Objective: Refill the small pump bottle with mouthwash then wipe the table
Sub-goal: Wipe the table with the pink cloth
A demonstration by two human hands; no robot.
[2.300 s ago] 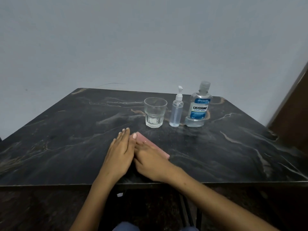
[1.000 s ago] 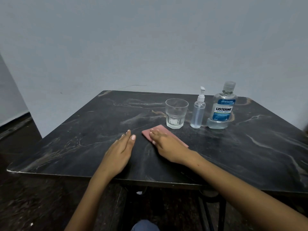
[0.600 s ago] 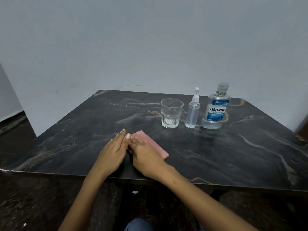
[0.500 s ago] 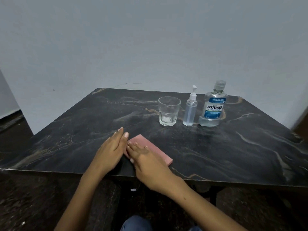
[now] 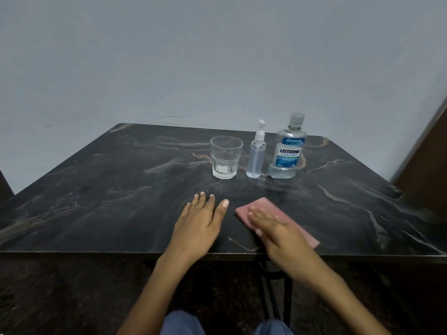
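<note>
Dark marbled table (image 5: 101, 189) against plain pale wall (image 5: 169, 56); brown panel (image 5: 428, 170) at far right edge.

Left hand (image 5: 198, 223): palm down, flat on table near front edge, fingers (image 5: 202, 201) straight and close together, thumb slightly apart toward the right; nothing held.

Right hand (image 5: 280, 233): palm down, pressed flat on pink cloth (image 5: 268, 209), fingers extended and lying across its near half, somewhat motion-blurred; no curl around the cloth visible, contact by pressure from above only.

Pink cloth: folded into a flat rectangle, lying diagonally on table, one corner projecting beyond right fingertips toward the far side, the opposite corner emerging past the wrist at the front edge. Clear gap of bare table between cloth and left thumb.

Row of three items well beyond both sets of fingertips, toward the wall:
- Drinking glass (image 5: 226, 157): upright, straight ahead of left fingertips, apparently empty.
- Small pump bottle (image 5: 256, 155): upright, pump head fitted, clear liquid inside, just right of glass, ahead of right fingertips.
- Mouthwash bottle (image 5: 289, 151): upright, cap on, blue label reading LISTERINE COOL MINT, just right of pump bottle; liquid level not discernible.

Blue-trousered knees (image 5: 183, 322) at bottom edge, below table front.
</note>
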